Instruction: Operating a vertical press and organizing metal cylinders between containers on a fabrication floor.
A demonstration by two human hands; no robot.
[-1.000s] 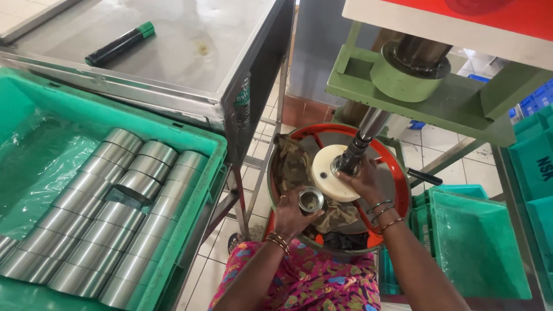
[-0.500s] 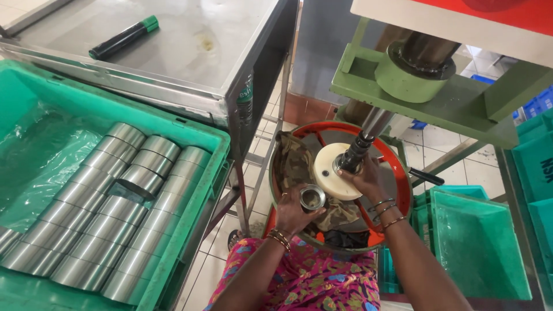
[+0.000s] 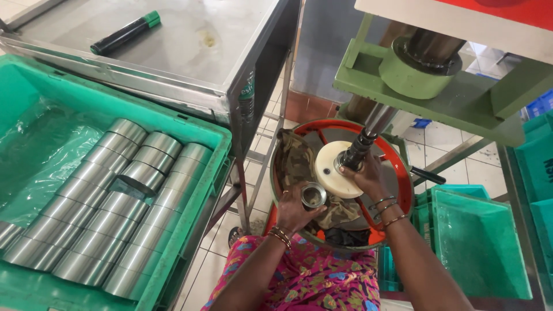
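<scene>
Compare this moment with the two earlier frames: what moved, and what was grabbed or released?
Almost nothing changed. The left hand keeps holding the metal sleeve, and the right hand stays at the cream disc by the spindle. The crate of sleeves and marker are unmoved.

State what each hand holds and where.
Left hand holds a short metal sleeve by its side wall. Right hand touches the cream disc beside the spindle.

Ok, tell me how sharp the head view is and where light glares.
Head view: sharp throughout, no motion blur on the left hand holding the metal sleeve or the right hand at the cream disc; soft glare streaks on the stacked steel cylinders and steel tabletop; straight edges bow slightly towards the corners.
</scene>
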